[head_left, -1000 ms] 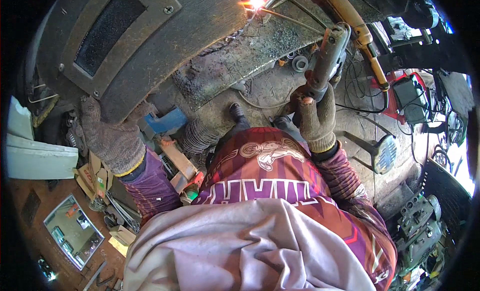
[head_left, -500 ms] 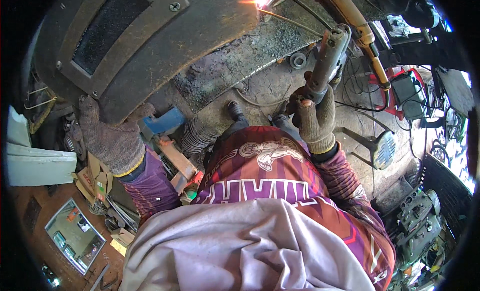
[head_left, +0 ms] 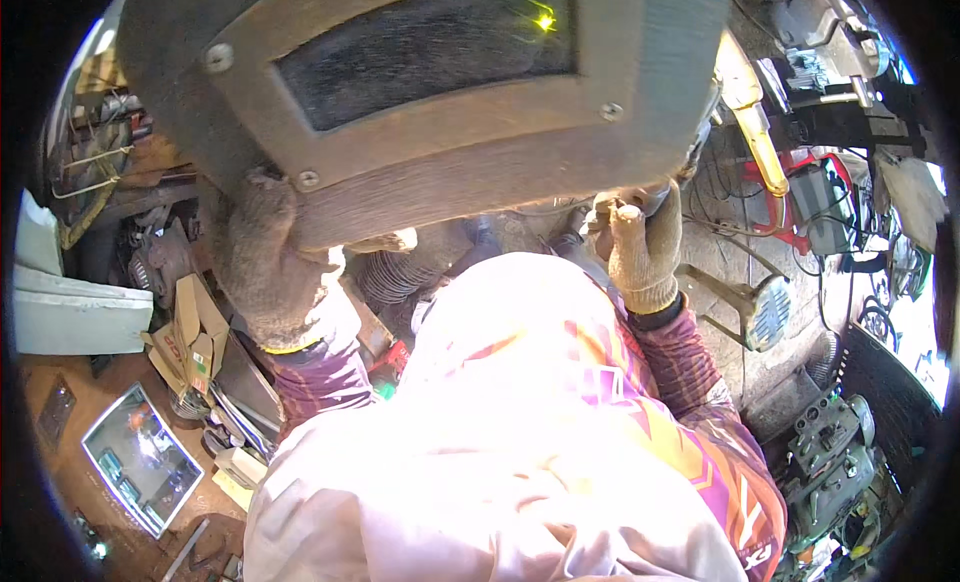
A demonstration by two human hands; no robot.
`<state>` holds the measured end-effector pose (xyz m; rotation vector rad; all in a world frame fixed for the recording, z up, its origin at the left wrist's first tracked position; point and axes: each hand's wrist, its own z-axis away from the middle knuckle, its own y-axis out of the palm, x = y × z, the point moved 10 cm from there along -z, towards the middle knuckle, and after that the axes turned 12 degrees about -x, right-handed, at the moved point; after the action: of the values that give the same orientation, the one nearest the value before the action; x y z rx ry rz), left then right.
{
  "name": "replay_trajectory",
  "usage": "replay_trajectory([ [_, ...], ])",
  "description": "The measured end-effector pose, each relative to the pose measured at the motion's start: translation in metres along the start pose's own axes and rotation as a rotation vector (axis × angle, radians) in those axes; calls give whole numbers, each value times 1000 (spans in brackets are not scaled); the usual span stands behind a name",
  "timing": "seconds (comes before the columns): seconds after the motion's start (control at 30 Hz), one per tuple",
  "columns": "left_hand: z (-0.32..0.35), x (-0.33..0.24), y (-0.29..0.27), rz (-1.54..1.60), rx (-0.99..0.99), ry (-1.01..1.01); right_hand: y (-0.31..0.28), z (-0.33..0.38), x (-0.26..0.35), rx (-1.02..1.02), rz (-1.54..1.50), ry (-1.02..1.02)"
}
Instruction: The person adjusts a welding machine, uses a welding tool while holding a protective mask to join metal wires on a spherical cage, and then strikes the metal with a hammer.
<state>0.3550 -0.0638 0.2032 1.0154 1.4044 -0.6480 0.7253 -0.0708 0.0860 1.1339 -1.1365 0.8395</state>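
My left hand, in a knitted work glove, grips the lower left edge of a dark welding shield. The shield fills the upper middle of the view. Through its dark window a small yellow-green welding arc glows near the upper right corner. Under the shield's lower right edge, my gloved right hand is closed around a grey welding electrode holder. Only the holder's near end shows; the rest and the work are behind the shield. Strong light washes out my shirt.
A yellow tube slants down at the right, near a grey-green box by red plastic. A round-footed metal stand lies below. Cardboard, a coiled spring and a framed mirror are at left; a machine is lower right.
The shield has moved right and down, now covering the bare arc and most of the electrode holder. My left hand has shifted right with it. Bright light now floods my shirt.
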Motion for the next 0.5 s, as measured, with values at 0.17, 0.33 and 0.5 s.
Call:
replay_trajectory([
  [0.17, 16, -2, -13, -249, -162, 195, 3, 1, 4, -9, 15, -33],
  [0.33, 30, -16, 34, -248, 197, 322, -5, -1, 3, 30, 226, -134],
  [0.5, 62, -33, 63, -987, 517, 1170, -9, 3, -1, 73, 79, -188],
])
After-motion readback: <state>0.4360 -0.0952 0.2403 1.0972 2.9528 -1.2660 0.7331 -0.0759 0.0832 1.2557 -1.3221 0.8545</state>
